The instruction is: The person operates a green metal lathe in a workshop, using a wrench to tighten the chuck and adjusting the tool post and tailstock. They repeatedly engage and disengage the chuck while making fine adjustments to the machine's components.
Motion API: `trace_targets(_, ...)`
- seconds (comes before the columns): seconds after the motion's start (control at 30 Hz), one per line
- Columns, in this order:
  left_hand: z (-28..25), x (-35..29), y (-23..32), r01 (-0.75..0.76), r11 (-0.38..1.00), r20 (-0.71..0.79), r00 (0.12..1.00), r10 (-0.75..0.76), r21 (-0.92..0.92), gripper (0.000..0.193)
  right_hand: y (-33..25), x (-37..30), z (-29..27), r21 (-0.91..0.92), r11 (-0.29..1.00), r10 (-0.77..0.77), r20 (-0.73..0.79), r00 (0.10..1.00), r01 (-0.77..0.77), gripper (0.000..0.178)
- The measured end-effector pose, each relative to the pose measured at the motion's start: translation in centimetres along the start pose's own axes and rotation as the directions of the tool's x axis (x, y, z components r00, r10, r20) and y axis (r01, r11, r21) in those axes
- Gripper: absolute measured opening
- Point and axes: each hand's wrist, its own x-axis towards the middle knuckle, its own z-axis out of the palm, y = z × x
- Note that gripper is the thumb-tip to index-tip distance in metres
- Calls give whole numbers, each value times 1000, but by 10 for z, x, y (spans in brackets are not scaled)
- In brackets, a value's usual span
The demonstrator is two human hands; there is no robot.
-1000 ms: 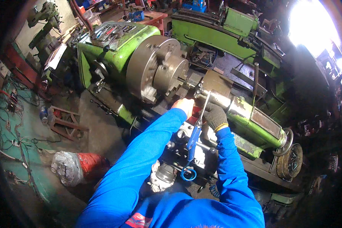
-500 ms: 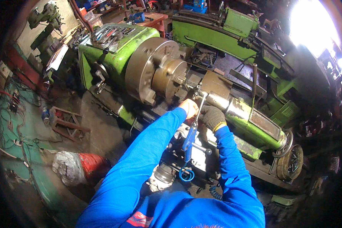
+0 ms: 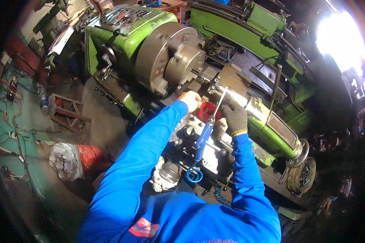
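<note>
My bare left hand (image 3: 190,101) is closed with its fingers curled, just in front of the round steel workpiece (image 3: 185,67) in the lathe chuck (image 3: 152,60). What it grips, if anything, is hidden. My right hand (image 3: 235,118), in a dark knit glove, is beside the bright tailstock quill (image 3: 234,95); its fingertips are partly hidden. A blue air blow gun (image 3: 204,139) stands between my arms, its thin nozzle passing in front of the right hand's fingers. Between both hands sits a red cup (image 3: 207,111) above the carriage.
The green tailstock (image 3: 271,127) with its handwheel (image 3: 300,154) is at the right. Tools lie on the headstock top (image 3: 121,18). A second green lathe (image 3: 235,34) stands behind. On the floor at left are a rusty metal frame (image 3: 69,112) and a red-and-white sack (image 3: 79,160).
My left hand has drawn left and my right hand has shifted slightly right and down, so they are farther apart. The red cup between them now shows more fully.
</note>
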Motion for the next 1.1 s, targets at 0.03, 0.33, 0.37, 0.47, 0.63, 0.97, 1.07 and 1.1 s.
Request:
trace_targets(0.03,2,0,2,12,999,31,999,-11,-38,24,4,-4,-3,65,992,111,15,994,-111,28)
trace_targets(0.33,20,20,-13,-133,990,87,988,129,42,22,10,-36,24,434,871,248,15,969,-230,28)
trace_targets(0.37,23,23,-16,-160,986,76,985,156,54,22,9,-38,25,445,865,250,19,968,-232,22)
trace_targets(0.47,23,22,-12,-183,975,65,982,176,126,22,32,-36,27,-217,892,-435,-182,882,396,20)
trace_targets(0.63,13,17,-1,-216,951,130,973,191,220,28,43,-38,33,-198,900,-428,-230,874,388,14)
trace_targets(0.97,-34,-34,-36,-233,960,-210,957,199,-156,29,72,-38,2,226,974,37,-299,953,33,16)
trace_targets(1.07,-43,-81,-126,-315,827,-404,907,118,-465,23,31,-34,-52,-453,831,-460,-235,856,322,35)
trace_targets(1.1,-44,-103,-144,-277,824,-437,899,40,-494,21,20,-29,-58,-424,851,-447,-275,852,310,38)
